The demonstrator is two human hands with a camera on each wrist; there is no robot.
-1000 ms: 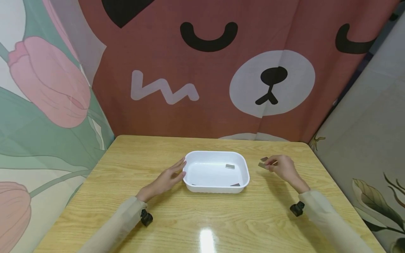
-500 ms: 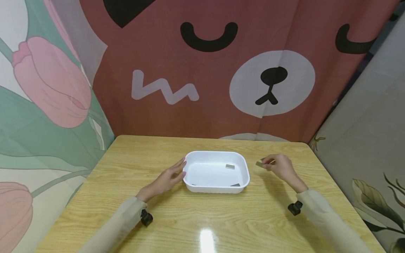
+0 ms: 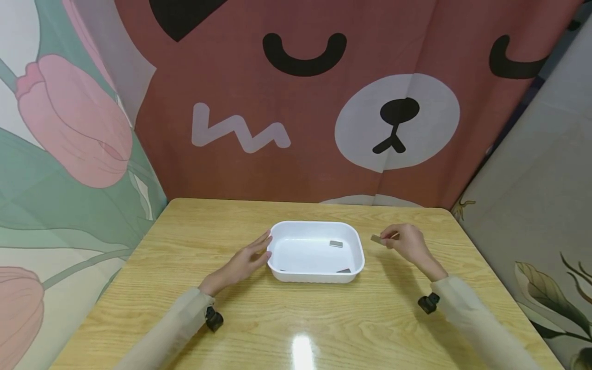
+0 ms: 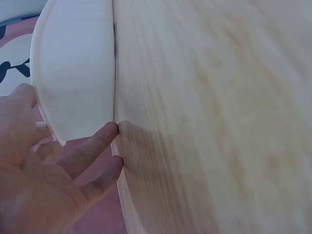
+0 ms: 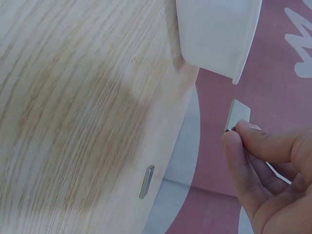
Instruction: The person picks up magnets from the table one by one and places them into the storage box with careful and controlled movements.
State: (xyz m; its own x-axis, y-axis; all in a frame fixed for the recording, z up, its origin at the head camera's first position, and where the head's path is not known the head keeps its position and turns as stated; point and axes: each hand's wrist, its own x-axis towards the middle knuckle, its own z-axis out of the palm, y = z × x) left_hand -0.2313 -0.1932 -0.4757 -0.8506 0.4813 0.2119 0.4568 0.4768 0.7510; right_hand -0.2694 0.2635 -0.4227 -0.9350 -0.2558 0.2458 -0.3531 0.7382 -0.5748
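My right hand (image 3: 409, 243) pinches a thin, silver, rectangular metal piece (image 5: 239, 113) between thumb and fingers. It holds the piece above the table, just right of the white plastic tray (image 3: 316, 277). My left hand (image 3: 245, 263) rests at the tray's left side; in the left wrist view its fingers are spread, some touching the tray and others the table. Inside the tray lie a metal piece (image 3: 336, 243) toward the back right and another (image 3: 344, 271) by the front wall. One more metal piece (image 5: 146, 182) lies on the table, visible in the right wrist view.
The wooden table (image 3: 259, 324) carries the tray near its middle, toward the back. A brown curtain with a bear print (image 3: 296, 169) hangs behind. Patterned cloths flank the left and right sides. Each wrist wears a small black camera (image 3: 214, 318).
My right hand has moved slightly left and up, bringing the metal piece closer to the tray. The loose piece beside it is now hidden in the head view. My left hand stays put.
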